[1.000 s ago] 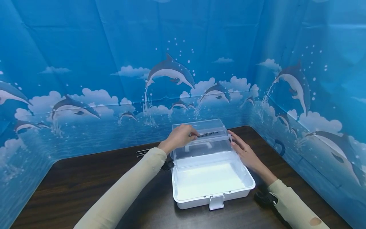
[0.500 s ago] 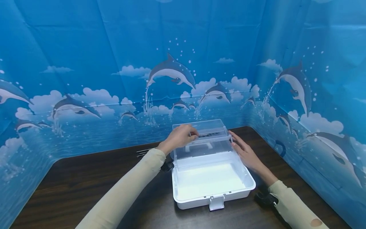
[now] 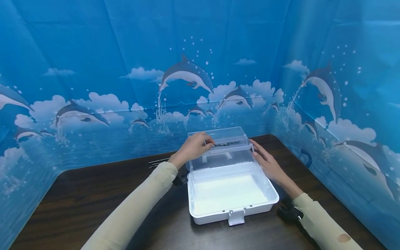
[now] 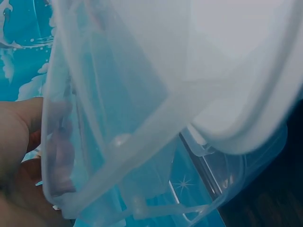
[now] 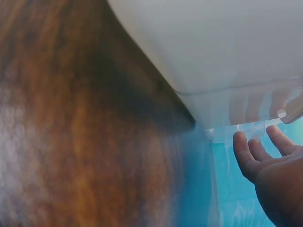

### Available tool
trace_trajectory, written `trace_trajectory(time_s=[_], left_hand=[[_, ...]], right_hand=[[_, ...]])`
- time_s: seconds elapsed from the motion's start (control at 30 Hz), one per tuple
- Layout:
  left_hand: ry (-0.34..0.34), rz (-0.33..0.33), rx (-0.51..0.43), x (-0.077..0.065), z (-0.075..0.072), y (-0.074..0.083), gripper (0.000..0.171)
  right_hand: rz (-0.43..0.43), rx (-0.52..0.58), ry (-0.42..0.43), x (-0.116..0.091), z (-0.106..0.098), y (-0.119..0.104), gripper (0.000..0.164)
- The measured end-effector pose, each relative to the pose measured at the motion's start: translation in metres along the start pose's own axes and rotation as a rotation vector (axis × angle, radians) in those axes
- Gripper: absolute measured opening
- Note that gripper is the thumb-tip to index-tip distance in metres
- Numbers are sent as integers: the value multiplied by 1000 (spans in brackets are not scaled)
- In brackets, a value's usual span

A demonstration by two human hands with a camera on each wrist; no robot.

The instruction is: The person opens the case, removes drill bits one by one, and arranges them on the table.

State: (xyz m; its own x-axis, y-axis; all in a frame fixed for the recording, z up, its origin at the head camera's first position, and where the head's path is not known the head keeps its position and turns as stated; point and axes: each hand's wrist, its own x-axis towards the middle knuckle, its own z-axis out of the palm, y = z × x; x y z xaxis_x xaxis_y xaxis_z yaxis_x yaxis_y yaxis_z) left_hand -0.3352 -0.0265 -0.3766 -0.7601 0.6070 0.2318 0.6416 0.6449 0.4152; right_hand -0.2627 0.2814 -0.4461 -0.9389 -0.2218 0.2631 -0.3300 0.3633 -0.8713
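Dark table (image 3: 93, 201): box (image 3: 229, 194), thin rods (image 3: 158, 162)

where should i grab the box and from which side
Probably grip the box by its rim at both sides, coming from left and right: the clear lid stands raised at the back and the latch juts out in front.

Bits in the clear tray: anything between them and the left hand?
Nothing visible. In the head view, the left hand is at the left end of the bits, with nothing showing between. Whether it grips one, I can't tell.
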Motion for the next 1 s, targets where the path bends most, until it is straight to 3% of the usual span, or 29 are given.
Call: trace_trajectory(time_s=[0.53, 1.0], left_hand=[[71, 4, 38, -21, -18, 7, 21], [168, -54, -15, -48, -43, -23, 23]], right_hand=[[21, -13, 21, -4, -2, -2, 55], [33, -13, 0, -2, 2, -2, 55]])
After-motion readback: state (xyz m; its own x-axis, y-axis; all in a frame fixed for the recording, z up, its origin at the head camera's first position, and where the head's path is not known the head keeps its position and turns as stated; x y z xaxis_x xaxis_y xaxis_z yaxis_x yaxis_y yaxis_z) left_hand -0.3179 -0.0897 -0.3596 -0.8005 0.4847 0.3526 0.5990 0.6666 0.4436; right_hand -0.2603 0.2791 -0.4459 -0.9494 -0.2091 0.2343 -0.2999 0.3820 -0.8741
